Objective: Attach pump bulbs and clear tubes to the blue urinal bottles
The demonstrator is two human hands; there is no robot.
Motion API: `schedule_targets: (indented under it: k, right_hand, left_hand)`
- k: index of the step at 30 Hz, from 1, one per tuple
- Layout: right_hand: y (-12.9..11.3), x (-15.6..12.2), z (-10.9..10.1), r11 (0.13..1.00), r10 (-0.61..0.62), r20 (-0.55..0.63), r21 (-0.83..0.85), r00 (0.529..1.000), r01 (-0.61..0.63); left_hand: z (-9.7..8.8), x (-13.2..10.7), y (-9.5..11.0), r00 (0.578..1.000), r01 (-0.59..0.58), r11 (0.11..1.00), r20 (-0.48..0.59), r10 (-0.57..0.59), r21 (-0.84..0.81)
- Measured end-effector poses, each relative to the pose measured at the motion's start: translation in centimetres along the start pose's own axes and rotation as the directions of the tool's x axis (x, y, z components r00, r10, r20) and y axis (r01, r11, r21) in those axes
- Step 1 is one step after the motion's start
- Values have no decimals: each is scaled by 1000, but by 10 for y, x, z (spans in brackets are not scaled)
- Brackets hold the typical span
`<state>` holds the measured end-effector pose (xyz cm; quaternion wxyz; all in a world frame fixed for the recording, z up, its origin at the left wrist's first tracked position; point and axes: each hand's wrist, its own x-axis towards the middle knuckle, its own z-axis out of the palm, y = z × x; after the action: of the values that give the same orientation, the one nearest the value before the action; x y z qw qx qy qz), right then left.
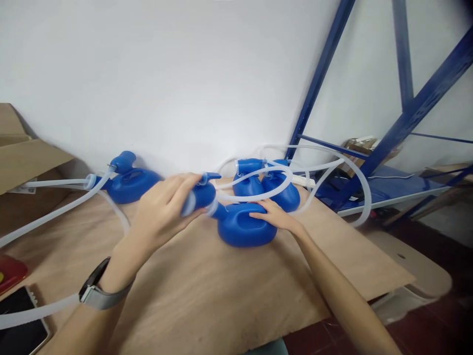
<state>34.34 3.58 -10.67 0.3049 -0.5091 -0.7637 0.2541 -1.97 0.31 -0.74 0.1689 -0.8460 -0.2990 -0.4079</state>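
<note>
My left hand [166, 204] is closed around a blue funnel-shaped urinal head [205, 195], which has a pale rim and a small blue flap on top. The head is held just left of the neck of a blue urinal bottle [246, 231] lying on the table. Over that bottle's top and handle opening, my right hand [275, 215] grips it, fingers and thumb spread across the body. A clear white hose [284, 183] loops out behind the head. Whether the head touches the bottle's neck cap is hard to tell.
Two more blue bottles [290, 197] with hoses stand behind, against the wall. Another bottle [135, 186] lies at left beside a cardboard box [33, 162]. A phone [24, 320] and a red object [11, 273] sit front left. Blue metal shelving [388, 180] and a stool [414, 261] are right.
</note>
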Motion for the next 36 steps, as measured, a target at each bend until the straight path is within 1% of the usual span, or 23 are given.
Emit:
schedule_targets:
  k: [2, 3, 4, 6, 8, 9, 11, 12, 13, 15, 16, 17, 18, 20, 22, 24, 25, 28, 30, 33, 35, 36]
  right_hand:
    - [1, 3, 22, 997, 8, -137, 83, 991, 4]
    - [0, 6, 32, 994, 15, -184, 111, 983, 6]
    - [-1, 8, 42, 991, 8, -217, 135, 976, 22]
    - [-4, 12, 57, 984, -29, -238, 162, 971, 69]
    - [-7, 13, 65, 977, -52, -248, 187, 967, 100]
    - [-8, 12, 67, 975, -42, -259, 202, 965, 97]
    - [-9, 8, 66, 955, 19, -270, 291, 963, 62]
    - [-9, 6, 65, 925, 64, -261, 378, 963, 41]
    - [-9, 4, 64, 875, 120, -245, 484, 962, 14]
    - [-7, 3, 63, 741, 241, -215, 671, 946, -36]
    - [-6, 3, 63, 684, 295, -214, 728, 931, -49]
    - [-5, 4, 63, 647, 338, -223, 761, 914, -54]
    - [-4, 5, 64, 627, 369, -233, 777, 900, -56]
    - [-1, 6, 67, 600, 402, -232, 797, 885, -64]
    - [1, 7, 71, 569, 437, -211, 818, 875, -87]
    - [2, 6, 75, 561, 455, -189, 820, 870, -116]
    - [1, 5, 77, 572, 448, -181, 810, 876, -125]
    - [-3, 3, 81, 619, 384, -157, 775, 910, -127]
    - [-7, 1, 83, 619, 357, -137, 775, 924, -124]
    - [-11, -3, 85, 596, 342, -106, 793, 934, -128]
    - [-13, -4, 86, 604, 326, -95, 786, 941, -130]
    - [-14, -3, 86, 616, 317, -97, 777, 943, -127]
  left_hand:
    - [4, 0, 14, 993, -115, 993, 21, 114, 42]
    - [5, -2, 21, 987, -157, 985, 40, 154, 77]
    - [7, -3, 28, 980, -193, 973, 68, 186, 123]
    - [13, -8, 42, 958, -270, 937, 155, 240, 221]
    - [22, -14, 51, 920, -363, 891, 259, 295, 273]
    - [27, -17, 54, 898, -405, 870, 299, 322, 281]
    - [37, -25, 55, 873, -455, 844, 328, 360, 284]
    - [41, -28, 54, 868, -468, 838, 326, 375, 282]
    - [44, -31, 52, 865, -475, 835, 319, 387, 277]
    - [44, -35, 48, 869, -464, 848, 316, 380, 256]
    - [43, -36, 46, 874, -449, 861, 316, 368, 240]
    - [40, -36, 44, 881, -428, 876, 316, 351, 221]
    - [38, -36, 43, 888, -407, 891, 315, 335, 201]
    - [34, -37, 44, 894, -377, 910, 326, 308, 172]
    - [34, -40, 47, 886, -372, 912, 359, 292, 175]
    - [37, -44, 50, 875, -379, 902, 397, 276, 208]
    - [40, -45, 51, 871, -383, 895, 413, 267, 228]
    - [45, -43, 51, 857, -410, 871, 442, 266, 271]
    - [47, -37, 49, 854, -421, 855, 449, 262, 302]
    - [50, -28, 40, 875, -418, 839, 402, 269, 349]
    - [57, -25, 29, 888, -420, 834, 352, 296, 358]
    - [61, -25, 23, 886, -433, 831, 334, 321, 351]
